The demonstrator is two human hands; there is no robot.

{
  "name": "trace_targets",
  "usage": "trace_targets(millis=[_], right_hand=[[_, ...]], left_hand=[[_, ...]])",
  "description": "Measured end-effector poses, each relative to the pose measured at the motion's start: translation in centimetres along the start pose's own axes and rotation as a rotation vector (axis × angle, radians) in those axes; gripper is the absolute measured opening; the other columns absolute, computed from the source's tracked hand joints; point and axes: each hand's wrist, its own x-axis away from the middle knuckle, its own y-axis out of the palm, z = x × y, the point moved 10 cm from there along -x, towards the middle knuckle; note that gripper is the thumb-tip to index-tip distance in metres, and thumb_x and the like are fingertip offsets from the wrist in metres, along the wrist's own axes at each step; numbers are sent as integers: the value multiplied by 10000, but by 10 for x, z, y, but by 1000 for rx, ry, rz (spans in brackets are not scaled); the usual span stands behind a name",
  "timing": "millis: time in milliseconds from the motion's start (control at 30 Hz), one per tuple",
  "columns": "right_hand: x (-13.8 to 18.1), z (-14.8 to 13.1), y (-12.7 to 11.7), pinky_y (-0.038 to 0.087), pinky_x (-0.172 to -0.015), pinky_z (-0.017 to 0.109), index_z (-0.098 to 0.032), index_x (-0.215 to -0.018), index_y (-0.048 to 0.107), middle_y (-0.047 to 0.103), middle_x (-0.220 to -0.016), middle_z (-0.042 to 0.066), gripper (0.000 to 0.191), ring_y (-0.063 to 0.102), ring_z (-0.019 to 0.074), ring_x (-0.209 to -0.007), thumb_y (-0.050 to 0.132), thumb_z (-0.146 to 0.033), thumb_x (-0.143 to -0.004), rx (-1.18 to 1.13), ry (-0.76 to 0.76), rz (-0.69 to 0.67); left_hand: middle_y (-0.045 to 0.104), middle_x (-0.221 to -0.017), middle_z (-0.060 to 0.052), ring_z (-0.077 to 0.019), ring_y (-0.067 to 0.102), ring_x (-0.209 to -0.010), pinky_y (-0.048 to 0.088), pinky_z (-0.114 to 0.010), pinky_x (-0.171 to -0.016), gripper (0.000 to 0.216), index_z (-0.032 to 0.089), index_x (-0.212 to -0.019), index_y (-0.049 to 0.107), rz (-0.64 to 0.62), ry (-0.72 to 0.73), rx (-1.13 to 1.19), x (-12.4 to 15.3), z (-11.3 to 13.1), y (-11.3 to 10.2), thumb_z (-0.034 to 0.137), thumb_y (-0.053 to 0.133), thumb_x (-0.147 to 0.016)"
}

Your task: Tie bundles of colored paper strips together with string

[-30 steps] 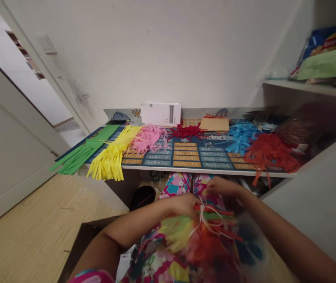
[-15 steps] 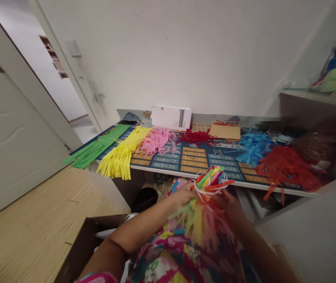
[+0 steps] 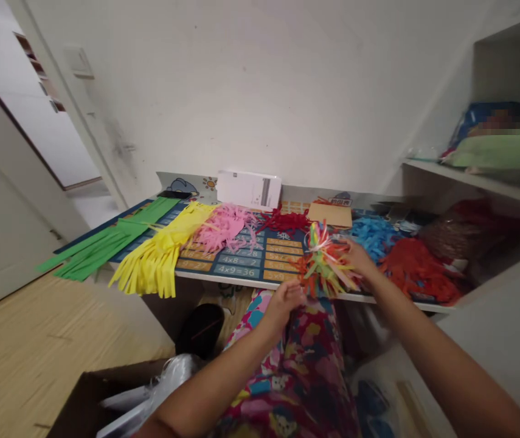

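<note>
A multicoloured tassel of paper strips (image 3: pixel 326 261), bound with white string near its top, is at the table's front edge. My right hand (image 3: pixel 357 258) is closed on its upper right side; some fingertips are hidden behind the strips. My left hand (image 3: pixel 288 296) is just left of the lower strips, fingers loosely curled and apart, with nothing visible in them. Behind the tassel lie dark red shredded strips (image 3: pixel 287 220) and a tan card (image 3: pixel 331 215). Blue strips (image 3: pixel 373 236) and orange-red strips (image 3: pixel 417 267) are to the right.
Fringed green paper (image 3: pixel 104 243), yellow paper (image 3: pixel 159 246) and pink paper (image 3: pixel 227 228) lie on the table's left half, partly overhanging its edge. A white box (image 3: pixel 248 190) leans against the wall. Shelves (image 3: pixel 483 182) stand right; a cardboard box (image 3: pixel 84 395) is below left.
The tassel has gone from above my lap, in both hands, up and forward to the table edge. My left hand has come off the tassel's binding. The view has shifted right.
</note>
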Motion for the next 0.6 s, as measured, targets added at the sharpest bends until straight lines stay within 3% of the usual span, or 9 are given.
trace_targets(millis=[100, 200, 300, 367, 467, 533, 600], right_hand=[[-18, -4, 6, 393, -1059, 515, -181, -1352, 544, 596, -1336, 167, 624, 550, 315, -1229, 528, -555, -851, 173, -106, -73], [-7, -7, 46, 216, -1176, 523, -223, -1473, 439, 364, -1567, 126, 659, 301, 305, -1452, 439, -575, -916, 333, -224, -225], [16, 7, 92, 109, -1175, 607, -175, -1502, 401, 223, -1619, 164, 744, 186, 373, -1487, 459, -615, -904, 492, -250, -372], [25, 15, 106, 108, -1167, 626, -136, -1513, 376, 185, -1620, 197, 778, 178, 393, -1485, 444, -624, -910, 544, -239, -427], [30, 12, 101, 185, -1185, 538, -155, -1559, 273, 182, -1626, 168, 838, 197, 325, -1494, 438, -654, -907, 550, -276, -504], [28, -1, 80, 216, -1182, 517, -213, -1571, 246, 253, -1614, 127, 821, 251, 294, -1481, 432, -663, -910, 562, -319, -515], [15, -21, 47, 164, -1175, 587, -282, -1536, 340, 397, -1552, 98, 705, 345, 316, -1436, 410, -640, -932, 630, -333, -402]], left_hand=[[683, -903, -27, -185, 615, -879, 446, -283, -824, 479, 181, -906, 676, -27, -86, -73, 10, -35, -16, 391, 885, -530], [652, -798, 0, -157, 582, -781, 423, -276, -773, 465, 180, -844, 666, -74, -169, -121, 13, -68, -23, 457, 869, -531], [619, -706, 19, -137, 544, -680, 401, -274, -703, 455, 178, -807, 663, -105, -234, -185, 14, -92, -28, 509, 835, -546], [595, -652, 25, -136, 522, -638, 387, -276, -667, 425, 177, -768, 661, -111, -257, -228, 14, -101, -32, 515, 814, -562], [595, -645, 16, -150, 528, -654, 382, -282, -666, 329, 177, -734, 674, -104, -246, -279, 12, -101, -44, 444, 807, -594], [633, -714, -2, -174, 560, -727, 399, -292, -711, 230, 191, -756, 708, -92, -177, -377, 9, -92, -54, 349, 805, -620], [666, -791, -21, -212, 597, -859, 428, -300, -789, 141, 211, -752, 728, -87, -122, -486, 5, -83, -65, 277, 801, -651]])
